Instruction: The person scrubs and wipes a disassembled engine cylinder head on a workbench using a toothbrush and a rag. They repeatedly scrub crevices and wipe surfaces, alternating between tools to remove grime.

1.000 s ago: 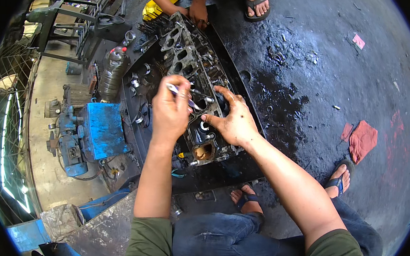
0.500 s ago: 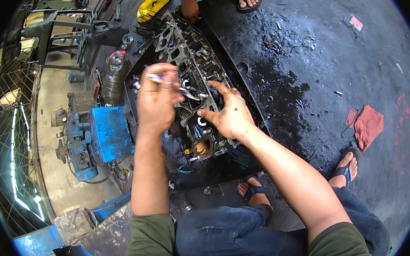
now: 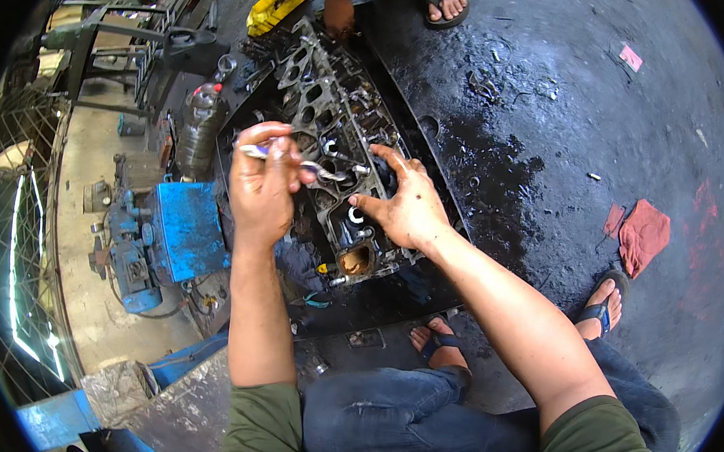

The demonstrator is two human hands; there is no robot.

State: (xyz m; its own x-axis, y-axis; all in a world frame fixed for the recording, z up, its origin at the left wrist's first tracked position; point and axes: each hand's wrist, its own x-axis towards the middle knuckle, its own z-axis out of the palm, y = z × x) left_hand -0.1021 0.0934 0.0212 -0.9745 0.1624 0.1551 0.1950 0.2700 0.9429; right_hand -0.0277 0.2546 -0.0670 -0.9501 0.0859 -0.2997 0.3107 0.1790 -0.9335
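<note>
A greasy metal engine cylinder head [image 3: 313, 92] lies in a dark, oily tray. My left hand [image 3: 263, 188] is closed around a slim tool [image 3: 320, 170], whose pale and purple handle shows between the fingers. Its metal end points right, over the near part of the cylinder head; whether it touches cannot be made out. Spread across that same part, my right hand [image 3: 411, 203] rests with thumb and fingers apart, holding nothing. Below the right thumb is a round opening with a bright ring. The near end has a larger port [image 3: 354, 260], brownish inside.
A co-worker's hand [image 3: 338, 16] touches the far end, beside a yellow container [image 3: 277, 5]. To the left stand a blue machine [image 3: 191, 231] and a plastic bottle [image 3: 203, 133] with a red cap. A red cloth [image 3: 643, 238] lies right on the oil-stained floor.
My left hand has shifted slightly left and down with the slim tool, which looks less blurred now. My right hand stays on the cylinder head. The view has moved a little.
</note>
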